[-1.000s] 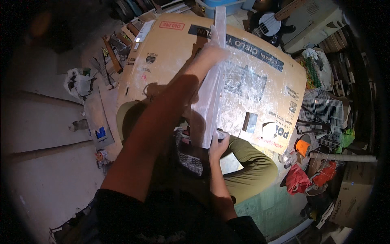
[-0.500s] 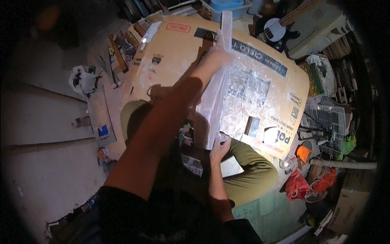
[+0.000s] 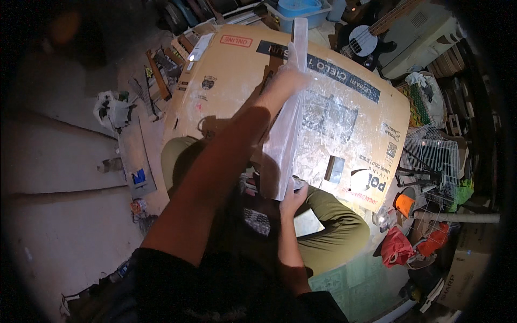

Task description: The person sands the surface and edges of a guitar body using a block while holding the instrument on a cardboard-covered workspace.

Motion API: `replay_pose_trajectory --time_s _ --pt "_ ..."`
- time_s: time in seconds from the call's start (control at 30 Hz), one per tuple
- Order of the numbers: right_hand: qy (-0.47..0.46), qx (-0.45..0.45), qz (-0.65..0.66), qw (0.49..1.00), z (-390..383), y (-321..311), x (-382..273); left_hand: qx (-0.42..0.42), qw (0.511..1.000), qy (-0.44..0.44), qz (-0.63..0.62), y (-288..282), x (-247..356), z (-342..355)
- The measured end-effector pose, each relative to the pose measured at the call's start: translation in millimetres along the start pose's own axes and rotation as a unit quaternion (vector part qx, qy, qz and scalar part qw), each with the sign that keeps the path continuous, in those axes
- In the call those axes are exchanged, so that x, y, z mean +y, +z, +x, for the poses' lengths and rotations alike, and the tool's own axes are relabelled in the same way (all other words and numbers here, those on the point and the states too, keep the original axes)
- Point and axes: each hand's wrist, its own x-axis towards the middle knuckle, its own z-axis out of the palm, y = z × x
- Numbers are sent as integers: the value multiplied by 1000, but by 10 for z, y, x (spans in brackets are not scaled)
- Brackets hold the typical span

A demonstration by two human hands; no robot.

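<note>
1. The left hand (image 3: 288, 81), arm stretched forward, is closed on the upper part of a long clear plastic bag (image 3: 284, 145); the bag's top end sticks up past the fingers.
2. The right hand (image 3: 293, 195), close to the body, pinches the bag's lower end.
3. Between the two hands the bag hangs stretched in a nearly straight, slightly slanted strip above the person's lap.
4. Beneath it lies a large flattened cardboard sheet (image 3: 231, 70), dusted white, with a small dark rectangular object (image 3: 334, 169) on it just right of the bag's lower end.
5. The person sits cross-legged in olive trousers (image 3: 339, 226) on a concrete floor (image 3: 59, 204).
6. Around: a black-and-white electric guitar (image 3: 362, 42), a wire cage (image 3: 437, 161), a blue tub (image 3: 299, 7), a red bag (image 3: 396, 246).
</note>
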Motion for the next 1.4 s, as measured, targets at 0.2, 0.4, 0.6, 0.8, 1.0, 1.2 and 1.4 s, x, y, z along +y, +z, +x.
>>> replay_pose_trajectory --time_s 0.2,0.4,0.6,0.8,1.0,1.2,1.4 --pt "7 -12 -20 1000 109 5 -3 19 1000 21 -10 -23 103 -340" --pt "-2 -15 -24 1000 74 -5 32 -21 998 -1 -66 79 -70 31" --pt "-8 -17 -51 999 212 1 11 -24 999 -12 -38 -42 212 -6" --pt "-9 -24 -28 999 167 31 1 -16 999 -4 -34 -57 89 90" --pt "16 -24 -18 999 143 -10 -125 -17 998 34 -42 86 -66 79" --pt "-9 -20 -21 1000 72 -34 129 11 998 55 19 155 -316 348" --pt "9 -25 -15 1000 53 -9 26 6 999 45 -8 266 -387 241"
